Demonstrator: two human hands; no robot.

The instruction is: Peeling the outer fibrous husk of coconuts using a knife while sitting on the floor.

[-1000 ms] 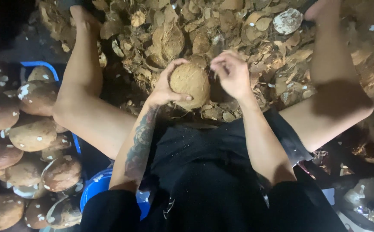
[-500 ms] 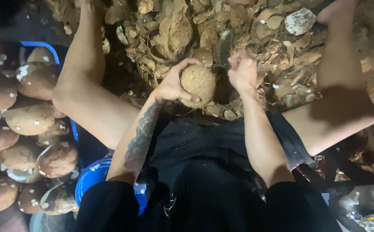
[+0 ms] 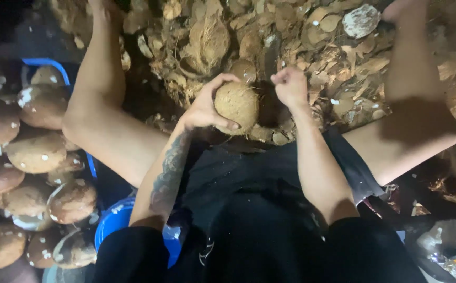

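Observation:
My left hand point(image 3: 202, 109) grips a round, brown, husked coconut point(image 3: 237, 105) in front of my lap, fingers wrapped over its top and underside. My right hand point(image 3: 291, 86) is a closed fist just right of the coconut. It appears to hold a dark, blade-like tool point(image 3: 270, 55) that points up and away from me; the handle is hidden inside the fist. The tool's edge lies close to the coconut's right side; I cannot tell whether they touch.
A heap of coconut husk pieces point(image 3: 317, 36) covers the ground ahead between my bare legs. Several husked coconuts point(image 3: 36, 153) are piled at the left by a blue crate rim point(image 3: 44, 63). A blue tub point(image 3: 115, 222) sits by my left thigh.
My right hand has come off the coconut and closed into a fist to its right. The coconut has turned slightly in my left hand, and the view has shifted a little.

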